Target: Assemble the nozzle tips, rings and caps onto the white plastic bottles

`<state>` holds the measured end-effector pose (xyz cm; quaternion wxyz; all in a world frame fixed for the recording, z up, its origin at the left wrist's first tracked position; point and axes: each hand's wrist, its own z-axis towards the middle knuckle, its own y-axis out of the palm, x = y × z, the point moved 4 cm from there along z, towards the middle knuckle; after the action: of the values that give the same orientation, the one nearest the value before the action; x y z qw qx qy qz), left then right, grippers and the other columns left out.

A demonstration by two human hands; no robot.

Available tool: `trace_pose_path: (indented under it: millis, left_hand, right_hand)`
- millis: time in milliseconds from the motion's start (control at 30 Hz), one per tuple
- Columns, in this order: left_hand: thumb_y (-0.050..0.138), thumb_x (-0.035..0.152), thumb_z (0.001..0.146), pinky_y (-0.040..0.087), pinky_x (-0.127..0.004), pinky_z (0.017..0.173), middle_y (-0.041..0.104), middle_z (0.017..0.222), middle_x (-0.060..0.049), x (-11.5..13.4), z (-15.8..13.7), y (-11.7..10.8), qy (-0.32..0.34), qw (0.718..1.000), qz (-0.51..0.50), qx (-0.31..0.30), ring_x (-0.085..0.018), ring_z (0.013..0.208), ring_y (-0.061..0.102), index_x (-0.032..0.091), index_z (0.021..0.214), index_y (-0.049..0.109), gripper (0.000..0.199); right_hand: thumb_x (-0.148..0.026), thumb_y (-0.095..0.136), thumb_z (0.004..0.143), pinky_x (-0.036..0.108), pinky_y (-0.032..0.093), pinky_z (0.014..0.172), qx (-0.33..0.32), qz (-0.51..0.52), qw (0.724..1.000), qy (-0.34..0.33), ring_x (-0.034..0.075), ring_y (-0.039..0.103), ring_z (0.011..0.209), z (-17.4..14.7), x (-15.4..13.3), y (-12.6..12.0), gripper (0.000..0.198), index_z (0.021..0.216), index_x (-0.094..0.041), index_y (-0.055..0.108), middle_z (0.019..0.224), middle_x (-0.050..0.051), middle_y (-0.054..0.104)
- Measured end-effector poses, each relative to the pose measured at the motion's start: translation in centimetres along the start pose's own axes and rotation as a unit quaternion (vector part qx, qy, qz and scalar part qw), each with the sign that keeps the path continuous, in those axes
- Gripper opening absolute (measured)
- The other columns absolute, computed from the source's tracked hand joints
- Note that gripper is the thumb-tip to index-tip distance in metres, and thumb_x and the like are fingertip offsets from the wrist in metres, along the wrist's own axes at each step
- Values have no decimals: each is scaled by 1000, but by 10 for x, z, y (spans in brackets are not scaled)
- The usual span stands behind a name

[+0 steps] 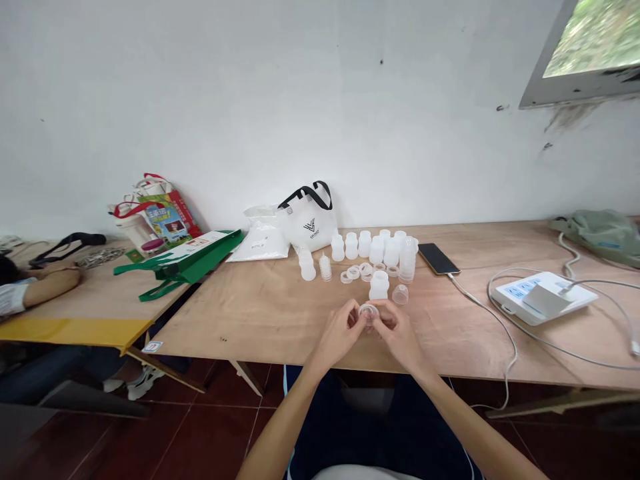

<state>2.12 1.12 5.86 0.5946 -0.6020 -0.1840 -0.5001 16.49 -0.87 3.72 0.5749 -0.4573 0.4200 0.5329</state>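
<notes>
1. Head view: the left grip [343, 330] and right grip [401, 330] meet above the near part of the brown wooden bench [270, 313], both pinching a small round clear plastic piece [369, 309] between thumbs and fingers.
2. Just beyond the grips stands a frosted white waisted plastic bottle [379, 287]; a clear plastic dome cap [401, 294] sits near it, beyond the right grip.
3. Farther beyond, pale flat plastic rings [359, 271] lie before clustered white waisted bottles [377, 252].
4. Beyond and right of the grips lies a black phone [439, 258].
</notes>
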Motion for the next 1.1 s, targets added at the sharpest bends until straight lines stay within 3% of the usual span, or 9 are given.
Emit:
trace_pose_path:
  millis: [267,567,767,833,1000,1100]
  left_hand:
    - [53,39,96,40,-26,66,62,71,3,-13,5,-1,-23,1000,6,13,-14,67,56,21,78,54,26]
    - [51,44,100,48,-24,65,70,87,0,-6,0,1,-3,997,-75,-25,-16,77,66,24,105,60,23]
    - [59,47,94,52,-25,55,75,91,-6,-11,5,-3,-33,993,-114,6,-20,75,67,22,115,72,36]
    - [60,49,92,52,-25,49,75,92,-7,-16,7,-8,-46,989,-137,30,-19,71,66,19,113,74,38]
    - [65,50,89,53,-21,47,70,84,-6,-25,10,-25,-62,981,-163,86,-15,64,61,17,107,75,39]
    - [69,48,86,53,-20,47,69,87,-5,-27,10,-31,-63,978,-176,96,-15,70,61,17,108,74,39]
  right_hand:
    - [-55,58,94,35,56,68,-21,-41,999,-8,21,70,69,1,7,5,34,112,-27,63,89,3,77]
    - [-48,59,94,32,52,57,-35,-47,998,-10,20,66,61,1,5,0,27,109,-27,67,72,-1,71]
    - [-54,56,97,33,52,59,-58,-60,996,6,18,64,56,2,9,1,36,122,-29,58,75,-1,72]
    - [-56,56,96,33,53,62,-43,-71,997,-1,19,66,61,5,9,-5,41,126,-28,54,79,0,71]
    - [-58,55,95,35,55,67,124,-186,972,-71,23,66,84,14,6,-38,47,128,-24,54,107,9,67]
    - [-54,51,97,43,57,86,123,-271,949,-108,29,62,115,19,9,-50,52,143,-29,47,139,12,57]
